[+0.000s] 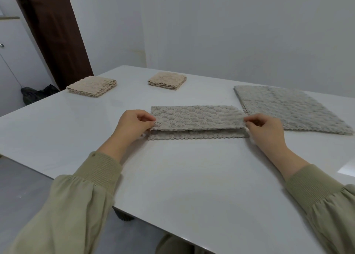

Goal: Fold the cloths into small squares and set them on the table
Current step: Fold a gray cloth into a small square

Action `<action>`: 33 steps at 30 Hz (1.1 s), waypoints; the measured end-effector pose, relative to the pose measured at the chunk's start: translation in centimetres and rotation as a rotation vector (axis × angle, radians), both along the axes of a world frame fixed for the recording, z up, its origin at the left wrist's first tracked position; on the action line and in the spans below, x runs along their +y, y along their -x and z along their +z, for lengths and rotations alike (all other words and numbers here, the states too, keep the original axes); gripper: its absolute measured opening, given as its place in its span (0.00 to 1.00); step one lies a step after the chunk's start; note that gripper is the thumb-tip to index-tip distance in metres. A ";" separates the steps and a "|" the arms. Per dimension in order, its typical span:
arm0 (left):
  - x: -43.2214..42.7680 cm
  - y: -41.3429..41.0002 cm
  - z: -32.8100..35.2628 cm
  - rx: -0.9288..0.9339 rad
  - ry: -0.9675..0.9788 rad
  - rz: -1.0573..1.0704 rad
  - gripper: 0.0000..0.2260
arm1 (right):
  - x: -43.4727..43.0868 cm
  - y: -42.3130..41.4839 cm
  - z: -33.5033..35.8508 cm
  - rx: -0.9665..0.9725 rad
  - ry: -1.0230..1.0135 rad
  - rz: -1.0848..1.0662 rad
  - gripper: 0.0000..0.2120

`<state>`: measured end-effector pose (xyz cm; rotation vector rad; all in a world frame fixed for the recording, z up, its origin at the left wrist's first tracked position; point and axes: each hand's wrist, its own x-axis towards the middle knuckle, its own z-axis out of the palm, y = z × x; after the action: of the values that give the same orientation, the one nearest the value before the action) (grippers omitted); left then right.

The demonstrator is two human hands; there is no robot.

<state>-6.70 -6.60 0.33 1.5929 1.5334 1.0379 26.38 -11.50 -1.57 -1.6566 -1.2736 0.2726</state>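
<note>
Left hand (132,122) and right hand (266,126) each pinch closed on an end corner of the grey textured cloth strip (196,119) at frame centre on the white table (182,177), top layer raised. Soft, light, limp, likely grippy; corners suit best. Scalloped weave, wavy hems. Right: flat unfolded grey cloth (292,109). Upper left: two beige folded cloth squares (92,86), (167,80).
</note>
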 end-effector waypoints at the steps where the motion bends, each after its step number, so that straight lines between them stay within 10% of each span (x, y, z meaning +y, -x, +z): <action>1: 0.0 0.1 0.0 -0.006 0.002 -0.005 0.06 | 0.0 0.0 0.0 -0.001 -0.002 -0.002 0.10; 33: -0.4 0.1 -0.3 0.382 -0.050 -0.183 0.10 | -0.5 0.8 0.0 -0.344 0.221 -0.013 0.07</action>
<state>-6.79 -7.00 0.02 2.0119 1.5729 0.7036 25.56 -12.03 -1.61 -1.9608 -1.5300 0.1261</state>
